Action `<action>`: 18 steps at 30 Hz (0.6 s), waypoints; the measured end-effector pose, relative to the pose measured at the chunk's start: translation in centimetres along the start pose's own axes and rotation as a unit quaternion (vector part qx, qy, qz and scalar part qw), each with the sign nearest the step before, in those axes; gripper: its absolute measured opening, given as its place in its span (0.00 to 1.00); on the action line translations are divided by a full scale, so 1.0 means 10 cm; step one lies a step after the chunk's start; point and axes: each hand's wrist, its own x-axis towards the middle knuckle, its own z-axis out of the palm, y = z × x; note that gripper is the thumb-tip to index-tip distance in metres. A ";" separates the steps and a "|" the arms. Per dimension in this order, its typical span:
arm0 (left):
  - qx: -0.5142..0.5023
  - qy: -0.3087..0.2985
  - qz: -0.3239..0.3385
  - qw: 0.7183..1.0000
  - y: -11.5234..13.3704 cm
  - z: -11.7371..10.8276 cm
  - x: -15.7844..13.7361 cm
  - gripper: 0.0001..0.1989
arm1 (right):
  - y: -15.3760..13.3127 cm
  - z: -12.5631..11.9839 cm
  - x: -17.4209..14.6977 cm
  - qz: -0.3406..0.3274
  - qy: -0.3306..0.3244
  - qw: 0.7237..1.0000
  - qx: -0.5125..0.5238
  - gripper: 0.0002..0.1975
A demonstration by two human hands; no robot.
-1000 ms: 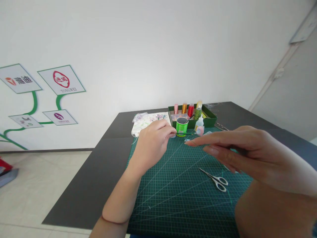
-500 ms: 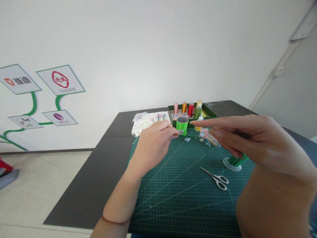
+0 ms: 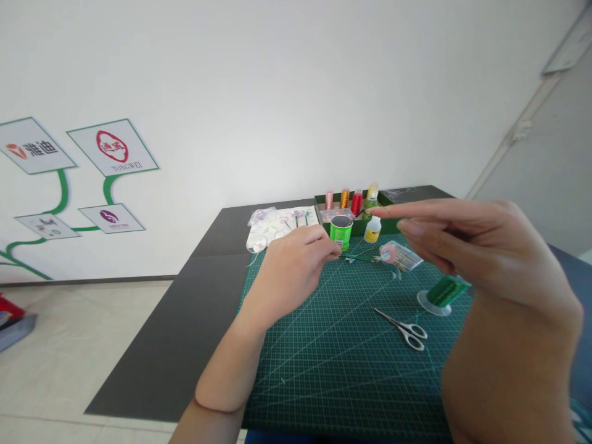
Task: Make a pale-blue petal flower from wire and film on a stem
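My left hand [image 3: 303, 259] is closed in a pinch on a thin green flower stem [image 3: 363, 258]. The stem points right, toward a small pink-and-blue flower head [image 3: 388, 253]. My right hand [image 3: 467, 237] is raised right of the flower, its index finger stretched left and the other fingers curled by the thumb. A fine green thread [image 3: 388, 211] crosses that index finger; where it runs inside the hand is hidden. Under the right hand a spool of green thread [image 3: 446, 292] stands on the green cutting mat [image 3: 333, 345]. White-handled scissors [image 3: 407, 330] lie nearer me.
Behind my hands are a green can [image 3: 341, 235] with a dark stick, a glue bottle [image 3: 372, 230] and a green box [image 3: 398, 213] with several coloured spools. A clear case [image 3: 407, 259] lies on the mat. A white sheet [image 3: 261, 237] with small flowers is at the back left.
My right hand has risen slightly and moved a little right. The flower head has shifted slightly right, and my left hand has moved slightly right, still pinching the stem.
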 end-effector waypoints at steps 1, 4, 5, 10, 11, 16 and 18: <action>0.000 -0.004 0.002 1.000 0.01 0.00 0.00 0.09 | 0.01 0.00 0.00 0.000 0.002 1.000 0.003 0.15; -0.008 -0.021 0.003 1.000 0.05 0.00 -0.01 0.09 | 0.03 0.01 0.02 0.008 0.000 1.000 0.016 0.14; -0.015 -0.026 0.003 1.000 0.06 0.00 -0.02 0.09 | 0.04 0.01 0.02 0.013 -0.004 1.000 0.024 0.14; -0.065 -0.056 0.022 0.996 0.13 0.06 -0.06 0.10 | 0.25 0.02 0.05 0.042 -0.043 0.995 0.080 0.16; -0.078 -0.063 0.025 0.995 0.14 0.08 -0.07 0.10 | 0.33 0.03 0.05 0.053 -0.052 0.993 0.090 0.17; -0.169 -0.100 0.023 0.980 0.07 0.28 -0.13 0.07 | 0.77 0.18 -0.02 0.126 -0.111 0.970 0.178 0.24; -0.213 -0.103 0.011 0.972 0.01 0.40 -0.17 0.07 | 0.95 0.33 -0.07 0.155 -0.124 0.956 0.214 0.26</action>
